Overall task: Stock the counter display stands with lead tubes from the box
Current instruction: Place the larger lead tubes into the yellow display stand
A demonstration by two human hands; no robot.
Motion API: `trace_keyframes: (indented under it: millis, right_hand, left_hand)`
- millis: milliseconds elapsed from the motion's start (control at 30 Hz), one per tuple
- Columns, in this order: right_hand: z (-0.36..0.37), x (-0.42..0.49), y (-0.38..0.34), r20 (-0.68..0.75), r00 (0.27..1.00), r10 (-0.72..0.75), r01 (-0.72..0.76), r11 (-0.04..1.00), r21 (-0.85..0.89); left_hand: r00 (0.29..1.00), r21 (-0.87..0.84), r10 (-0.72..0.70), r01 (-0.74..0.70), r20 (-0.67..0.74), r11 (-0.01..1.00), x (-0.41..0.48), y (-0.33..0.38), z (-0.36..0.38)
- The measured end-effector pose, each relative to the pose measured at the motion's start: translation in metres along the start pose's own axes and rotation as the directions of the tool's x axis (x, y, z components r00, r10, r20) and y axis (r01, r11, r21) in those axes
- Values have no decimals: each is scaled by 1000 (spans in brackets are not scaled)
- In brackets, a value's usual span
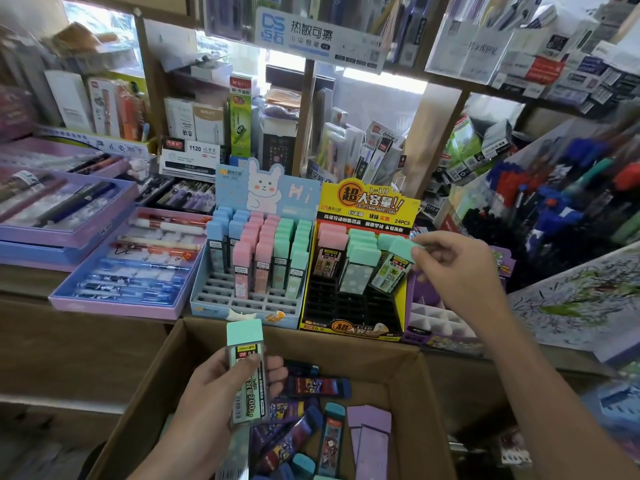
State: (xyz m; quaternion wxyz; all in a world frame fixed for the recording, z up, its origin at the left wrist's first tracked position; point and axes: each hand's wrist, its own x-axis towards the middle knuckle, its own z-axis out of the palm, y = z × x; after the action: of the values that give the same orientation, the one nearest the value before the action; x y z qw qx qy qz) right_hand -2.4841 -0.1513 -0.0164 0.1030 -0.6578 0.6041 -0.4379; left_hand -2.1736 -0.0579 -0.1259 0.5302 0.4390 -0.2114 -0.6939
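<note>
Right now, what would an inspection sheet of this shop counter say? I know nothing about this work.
Surface: wooden counter, crowded with display trays.
Job's things: cardboard box holds loose lead tubes; yellow display stand and blue rabbit display stand are partly filled, front slots free.
Clutter: purple pen trays at left.
Hands: left hand grips a mint-capped lead tube over the box; right hand pinches another mint-capped tube at the yellow stand.
Cables: nothing seen.
Surroundings: shelves packed with stationery.

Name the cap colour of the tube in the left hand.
Mint green cap, clearest in the head view.
</note>
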Motion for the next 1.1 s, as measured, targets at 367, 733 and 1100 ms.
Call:
trace_keyframes:
  millis: [367,733,1100]
  right_hand:
    - [6,16,2,31,991,-128,131,966,-225]
    - [5,16,-1,101,991,-86,109,962,-252]
    - [12,17,-17,170,980,-108,185,813,-551]
  left_hand:
    - [1000,-11,-18,18,-13,1000,2,0,-4]
    - [1000,9,-7,7,-2,1000,1,0,-5]
    - [1000,31,-21,21,2,999,3,-1,-6]
